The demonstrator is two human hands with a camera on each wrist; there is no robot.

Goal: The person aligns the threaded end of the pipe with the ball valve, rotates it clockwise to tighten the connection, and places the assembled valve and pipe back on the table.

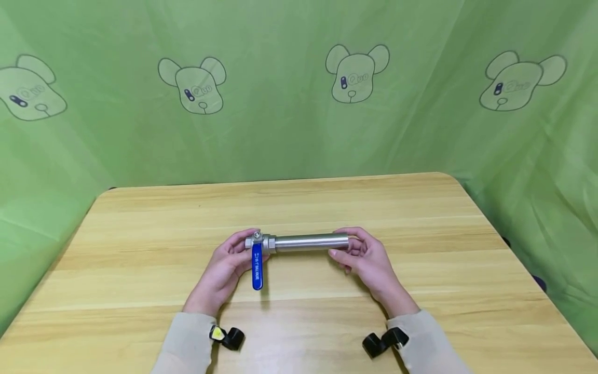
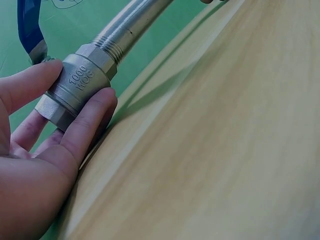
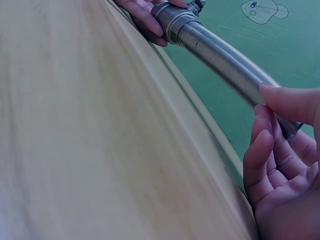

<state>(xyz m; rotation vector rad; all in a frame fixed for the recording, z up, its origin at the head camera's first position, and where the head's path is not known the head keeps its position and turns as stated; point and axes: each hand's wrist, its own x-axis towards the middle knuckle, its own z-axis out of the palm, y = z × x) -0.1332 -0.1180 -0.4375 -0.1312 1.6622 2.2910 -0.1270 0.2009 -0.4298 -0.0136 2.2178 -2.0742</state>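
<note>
With left hand (image 1: 224,267), gripping valve (image 2: 82,82); with right hand (image 1: 371,264), pinching pipe (image 1: 308,242) near free end; could droop from slackened pinch.

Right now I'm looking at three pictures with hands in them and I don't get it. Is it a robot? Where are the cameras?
No robot here! These are a person's own two bare hands. The wide picture comes from a camera on the person's head, looking forward and down. The other two come from cameras on the wrists, one for each hand.

The left hand grips a metal ball valve, a kind of tap with a blue lever. The right hand holds the far end of a shiny metal pipe, which joins the valve at its threaded end. Both are held up over a wooden table. Behind it hangs a green cloth with bear-like faces printed on it.
</note>
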